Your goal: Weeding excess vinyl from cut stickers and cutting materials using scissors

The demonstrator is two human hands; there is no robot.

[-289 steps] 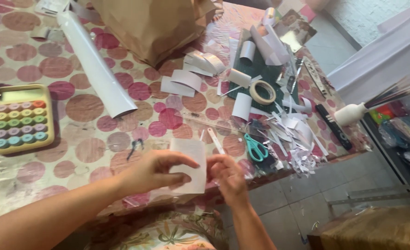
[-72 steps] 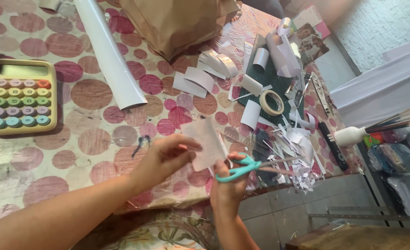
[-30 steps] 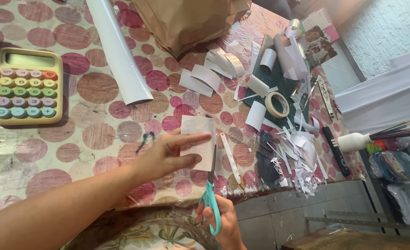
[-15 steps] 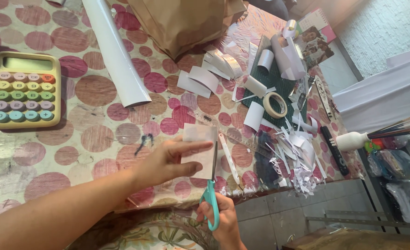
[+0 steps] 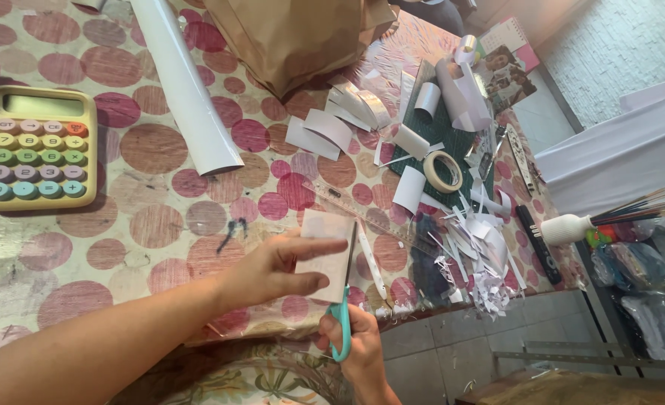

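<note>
A table (image 5: 122,225) covered in a pink-dotted cloth is seen above a grey tiled floor. A brown paper bag (image 5: 295,37) stands at the far edge, a pastel calculator (image 5: 36,157) to the left. A white card (image 5: 325,255) is pinched by the left hand (image 5: 272,270); teal scissors (image 5: 341,315) are gripped by the right hand (image 5: 358,345). Since half a second ago, the blades are pushed further along the card's edge.
</note>
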